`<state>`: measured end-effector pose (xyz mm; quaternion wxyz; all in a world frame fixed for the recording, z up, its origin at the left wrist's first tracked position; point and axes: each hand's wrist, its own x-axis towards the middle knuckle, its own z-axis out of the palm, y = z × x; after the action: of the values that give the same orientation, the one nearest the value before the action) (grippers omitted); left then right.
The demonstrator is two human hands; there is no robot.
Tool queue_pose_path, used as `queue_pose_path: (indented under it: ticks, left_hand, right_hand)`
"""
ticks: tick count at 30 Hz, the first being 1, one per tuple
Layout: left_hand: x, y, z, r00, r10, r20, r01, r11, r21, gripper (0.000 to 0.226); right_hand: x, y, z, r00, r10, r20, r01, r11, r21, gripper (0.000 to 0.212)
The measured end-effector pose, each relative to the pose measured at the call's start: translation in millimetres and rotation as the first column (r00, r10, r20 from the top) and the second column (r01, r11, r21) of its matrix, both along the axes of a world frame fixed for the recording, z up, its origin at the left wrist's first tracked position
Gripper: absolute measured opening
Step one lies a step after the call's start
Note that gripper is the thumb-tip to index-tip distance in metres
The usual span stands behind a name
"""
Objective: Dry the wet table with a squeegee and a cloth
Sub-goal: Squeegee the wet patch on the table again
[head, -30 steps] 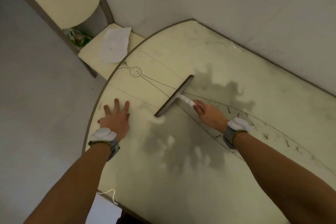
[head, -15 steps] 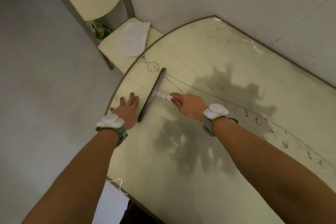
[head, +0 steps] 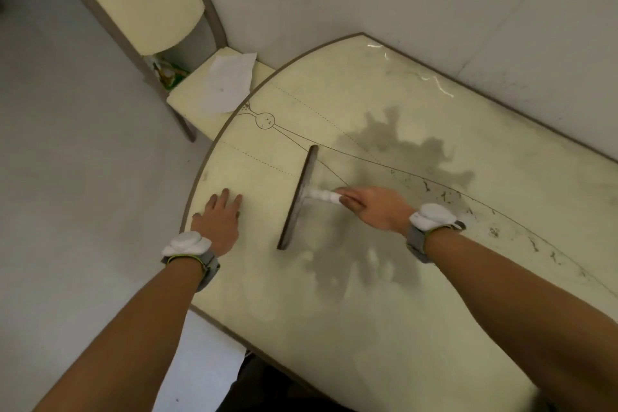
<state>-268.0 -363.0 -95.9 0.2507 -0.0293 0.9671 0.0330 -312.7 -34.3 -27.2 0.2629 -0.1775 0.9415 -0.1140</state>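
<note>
Your left hand [head: 219, 221] lies palm down, fingers straight, slightly spread. Your right hand [head: 374, 209], off to its right, grips the squeegee [head: 298, 198] by its white handle, fingers curled round it. Both bare forearms are stretched forward. Left wristband [head: 187, 246] and right wristband [head: 431, 221]: grey strap, white pod.

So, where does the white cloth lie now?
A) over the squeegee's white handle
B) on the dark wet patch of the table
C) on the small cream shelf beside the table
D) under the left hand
C: the white cloth lies spread on the small cream shelf.
</note>
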Motion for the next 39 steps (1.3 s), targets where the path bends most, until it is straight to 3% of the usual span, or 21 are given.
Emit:
queue_pose_path:
  ticks: [4, 7, 17, 23, 28, 31, 35, 39]
  left_hand:
    - [18.3, -15.1, 10.7, 0.997, 0.073, -0.008, -0.073, 0.997, 0.02, 0.048]
    - [23.5, -17.3, 15.6, 0.994, 0.104, -0.024, -0.103, 0.994, 0.045, 0.048]
    - [18.2, 31.9, 9.4, 0.998, -0.047, -0.051, 0.049, 0.997, 0.052, 0.048]
    - [-7.3, 57.5, 12.5, 0.994, -0.078, -0.07, 0.083, 0.994, 0.067, 0.048]
    - [-19.7, 55.7, 13.9, 0.999, 0.005, -0.051, -0.003, 0.999, 0.042, 0.048]
    - [-22.4, 52.5, 9.9, 0.999, 0.005, -0.04, -0.005, 1.0, 0.011, 0.049]
    - [-37.5, 49.5, 3.6, 0.999, -0.01, -0.037, 0.01, 1.0, 0.009, 0.052]
    - [-58.5, 59.2, 0.7, 0.998, -0.04, -0.052, 0.042, 0.999, 0.029, 0.053]
  right_hand:
    - [6.2, -71.5, -10.1, 0.969, 0.247, -0.002, -0.247, 0.969, -0.014, 0.04]
    - [17.2, -80.4, -17.9, 0.957, 0.285, 0.047, -0.287, 0.957, 0.043, 0.038]
    - [27.4, 53.8, 6.0, 0.985, 0.086, 0.149, -0.113, 0.975, 0.189, 0.04]
    - [23.0, 65.7, 8.4, 0.977, -0.17, 0.132, 0.176, 0.984, -0.039, 0.041]
    - [-38.5, 4.2, 6.5, 0.994, -0.081, 0.075, 0.087, 0.993, -0.077, 0.044]
    - [-71.1, -22.3, -0.5, 0.989, -0.112, 0.096, 0.121, 0.989, -0.089, 0.045]
    - [-85.7, -6.0, -17.8, 0.982, -0.154, 0.111, 0.159, 0.987, -0.035, 0.043]
    - [-52.3, 43.0, -18.6, 0.979, -0.2, 0.029, 0.199, 0.98, 0.021, 0.042]
